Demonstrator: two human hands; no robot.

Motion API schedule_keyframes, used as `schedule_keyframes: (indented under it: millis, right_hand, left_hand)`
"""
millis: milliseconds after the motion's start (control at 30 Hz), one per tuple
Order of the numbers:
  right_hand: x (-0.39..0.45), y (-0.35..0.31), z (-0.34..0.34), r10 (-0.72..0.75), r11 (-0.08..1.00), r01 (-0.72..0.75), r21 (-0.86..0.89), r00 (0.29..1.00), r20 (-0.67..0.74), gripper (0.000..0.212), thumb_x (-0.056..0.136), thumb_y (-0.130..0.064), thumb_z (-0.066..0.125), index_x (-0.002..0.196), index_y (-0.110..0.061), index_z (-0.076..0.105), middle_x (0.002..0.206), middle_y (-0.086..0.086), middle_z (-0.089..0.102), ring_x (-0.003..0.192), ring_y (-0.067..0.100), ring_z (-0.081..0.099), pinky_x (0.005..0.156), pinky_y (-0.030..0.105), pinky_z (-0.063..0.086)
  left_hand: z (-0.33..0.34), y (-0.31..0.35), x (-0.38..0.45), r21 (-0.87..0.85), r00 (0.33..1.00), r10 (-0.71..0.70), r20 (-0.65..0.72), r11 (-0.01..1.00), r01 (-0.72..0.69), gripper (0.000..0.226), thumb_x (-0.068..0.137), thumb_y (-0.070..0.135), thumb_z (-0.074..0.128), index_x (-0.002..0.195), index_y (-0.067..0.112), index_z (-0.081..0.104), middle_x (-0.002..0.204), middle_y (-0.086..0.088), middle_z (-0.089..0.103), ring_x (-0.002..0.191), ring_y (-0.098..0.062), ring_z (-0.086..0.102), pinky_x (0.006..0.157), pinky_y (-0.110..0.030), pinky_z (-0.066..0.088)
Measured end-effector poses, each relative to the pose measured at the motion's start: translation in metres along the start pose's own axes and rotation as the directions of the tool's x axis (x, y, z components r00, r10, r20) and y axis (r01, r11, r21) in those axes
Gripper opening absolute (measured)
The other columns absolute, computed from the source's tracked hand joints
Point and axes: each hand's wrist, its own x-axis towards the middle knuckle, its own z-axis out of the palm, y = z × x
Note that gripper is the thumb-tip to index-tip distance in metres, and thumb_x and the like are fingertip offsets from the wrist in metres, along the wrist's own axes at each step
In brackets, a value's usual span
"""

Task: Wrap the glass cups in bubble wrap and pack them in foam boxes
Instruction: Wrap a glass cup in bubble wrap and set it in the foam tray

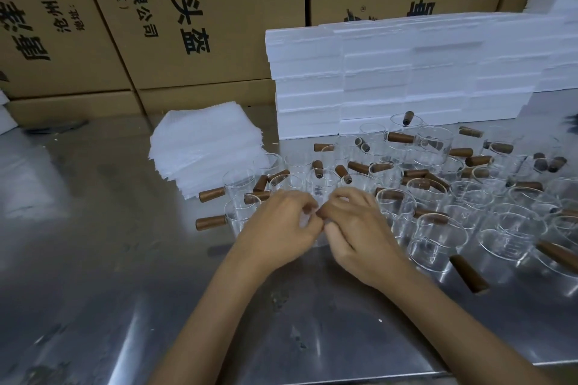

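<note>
While both hands meet at centre of the worktop, the step in hand looks like picking or handling one cup at the near edge of the cup group.

1. Hands. Left hand and right hand are side by side, knuckles up, fingertips touching or nearly so. Fingers of both are curled inward around something small and brownish between them, prob. a wooden handle; the exact object and grip can't be told, as the hands hide it.

2. Key relation. Glass cups lie directly ahead of and to the right of the fingers, the nearest ones touching or just beyond the fingertips. Right hand is nearer the bulk of them. Cups stand upright; their brown handles stick out sideways, roughly level, pointing in mixed directions.

3. Bubble wrap stack lies ahead-left of the left hand, well apart from the fingers. Left hand is nearer to it.

4. Foam boxes are stacked at the back, behind the cups.

5. Counts. Hands: 2. Wrap stacks: 1, sheet qty not countable. Cups: approx. 30, overlapping glass prevents an exact count. Foam boxes: many, in several tiers; qty unclear. No cup is visibly wrapped or boxed.
</note>
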Motion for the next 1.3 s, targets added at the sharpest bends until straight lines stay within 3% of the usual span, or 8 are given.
schedule_keyframes:
  millis: [100, 233, 300, 500, 733, 900, 1167, 1300]
  right_hand:
    - [0.0, 0.002, 0.004, -0.029, 0.999, 0.03, -0.015, 0.997, 0.065, 0.03, 0.087, -0.023, 0.033, 0.085, -0.017, 0.063, 0.091, -0.008, 0.063, 0.119, 0.016, 0.045, 0.104, 0.038, 0.034]
    - [-0.001, 0.004, 0.001, 0.108, 0.967, -0.054, 0.248, 0.972, -0.209, 0.032, 0.079, -0.013, 0.038, 0.095, -0.011, 0.067, 0.098, -0.006, 0.064, 0.101, 0.013, 0.055, 0.088, 0.028, 0.043]
    - [-0.003, 0.006, 0.001, 0.116, 0.971, -0.058, 0.232, 0.962, -0.249, 0.035, 0.078, -0.008, 0.039, 0.1, -0.01, 0.066, 0.1, -0.005, 0.063, 0.102, 0.012, 0.055, 0.087, 0.026, 0.044]
    - [-0.004, 0.001, 0.015, 0.009, 0.998, -0.012, 0.065, 0.999, 0.053, 0.047, 0.081, -0.016, 0.034, 0.126, -0.02, 0.047, 0.111, -0.003, 0.056, 0.115, 0.011, 0.045, 0.095, 0.031, 0.044]
    - [-0.005, 0.001, 0.012, 0.026, 0.999, -0.019, 0.05, 0.988, -0.153, 0.044, 0.075, -0.01, 0.043, 0.119, -0.016, 0.05, 0.112, -0.005, 0.055, 0.11, 0.013, 0.046, 0.104, 0.025, 0.03]
    - [-0.005, 0.003, 0.016, 0.03, 0.999, -0.033, -0.036, 0.996, -0.085, 0.056, 0.075, -0.006, 0.049, 0.129, -0.017, 0.046, 0.113, -0.002, 0.056, 0.12, 0.01, 0.035, 0.111, 0.036, 0.029]
    - [0.005, 0.002, 0.001, 0.134, 0.973, -0.074, 0.219, 0.953, -0.27, 0.049, 0.076, -0.009, 0.046, 0.123, -0.021, 0.054, 0.119, -0.012, 0.052, 0.119, 0.008, 0.044, 0.105, 0.035, 0.036]
    - [0.058, 0.017, -0.015, 0.432, 0.771, -0.256, 0.582, 0.883, -0.183, 0.045, 0.09, -0.008, 0.048, 0.131, -0.027, 0.048, 0.131, -0.013, 0.048, 0.118, -0.007, 0.045, 0.1, 0.031, 0.046]
  left_hand:
    - [0.003, -0.004, -0.016, -0.095, 0.983, 0.055, -0.174, 0.993, -0.073, 0.021, 0.088, 0.037, 0.054, 0.1, 0.024, 0.064, 0.1, 0.018, 0.06, 0.102, -0.001, 0.047, 0.084, -0.01, 0.034]
    - [0.009, -0.013, -0.018, -0.017, 0.993, 0.107, -0.041, 0.994, -0.108, 0.042, 0.082, 0.052, 0.053, 0.111, 0.026, 0.067, 0.109, 0.018, 0.06, 0.112, -0.003, 0.046, 0.1, -0.023, 0.036]
    - [0.015, -0.013, -0.017, -0.005, 0.993, 0.121, 0.007, 0.993, -0.121, 0.046, 0.084, 0.053, 0.056, 0.119, 0.025, 0.066, 0.113, 0.015, 0.056, 0.112, -0.006, 0.045, 0.098, -0.024, 0.037]
    - [0.02, -0.013, -0.01, -0.006, 0.99, 0.139, 0.021, 0.99, -0.139, 0.028, 0.09, 0.032, 0.058, 0.113, 0.021, 0.071, 0.107, 0.009, 0.055, 0.102, -0.009, 0.043, 0.089, -0.023, 0.041]
    - [0.02, -0.011, -0.01, -0.007, 0.994, 0.11, -0.01, 0.994, -0.11, 0.038, 0.09, 0.043, 0.054, 0.123, 0.024, 0.057, 0.118, 0.011, 0.046, 0.107, -0.012, 0.051, 0.083, -0.033, 0.05]
    - [0.024, -0.007, -0.011, 0.084, 0.996, 0.085, 0.013, 0.993, -0.086, 0.024, 0.095, 0.039, 0.053, 0.114, 0.027, 0.064, 0.123, 0.011, 0.043, 0.111, -0.014, 0.049, 0.077, -0.037, 0.053]
    - [-0.029, -0.009, 0.011, -0.382, 0.977, -0.162, -0.142, 0.919, 0.097, 0.01, 0.091, 0.029, 0.068, 0.093, 0.039, 0.067, 0.097, 0.025, 0.067, 0.089, 0.003, 0.062, 0.078, -0.021, 0.052]
    - [-0.066, -0.032, 0.078, -0.638, 0.876, -0.41, -0.255, 0.752, 0.166, 0.021, 0.093, 0.011, 0.063, 0.11, 0.022, 0.065, 0.107, 0.001, 0.067, 0.095, -0.016, 0.066, 0.087, -0.043, 0.059]
